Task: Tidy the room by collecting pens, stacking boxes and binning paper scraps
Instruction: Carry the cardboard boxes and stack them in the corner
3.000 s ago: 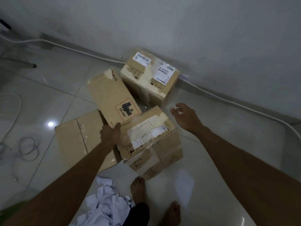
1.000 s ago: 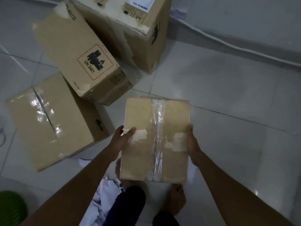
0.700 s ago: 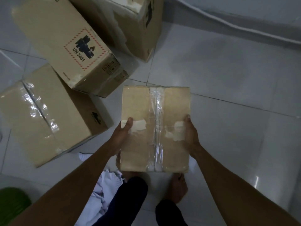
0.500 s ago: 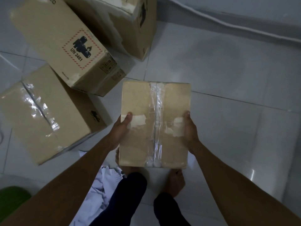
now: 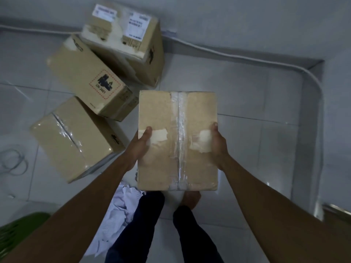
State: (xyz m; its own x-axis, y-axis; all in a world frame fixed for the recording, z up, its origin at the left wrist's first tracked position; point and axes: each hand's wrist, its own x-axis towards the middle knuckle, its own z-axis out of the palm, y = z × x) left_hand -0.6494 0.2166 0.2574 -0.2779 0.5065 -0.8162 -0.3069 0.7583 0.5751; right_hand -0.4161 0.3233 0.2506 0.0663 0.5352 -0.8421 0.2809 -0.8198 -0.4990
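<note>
While held: box (image 5: 177,139) between fingers (image 5: 147,132).

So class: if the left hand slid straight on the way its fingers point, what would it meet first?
Probably the UN 3481 box: the left hand, gripping the held box, points up-frame toward it, though depth is unclear.

Pale glossy floor tiles (image 5: 247,95) with thin grout lines catch dim reflections. A grey wall (image 5: 228,19) meets them at a corner on the right. A white cable (image 5: 218,52) runs along the wall's foot; a thin wire (image 5: 13,161) lies coiled at left.
</note>
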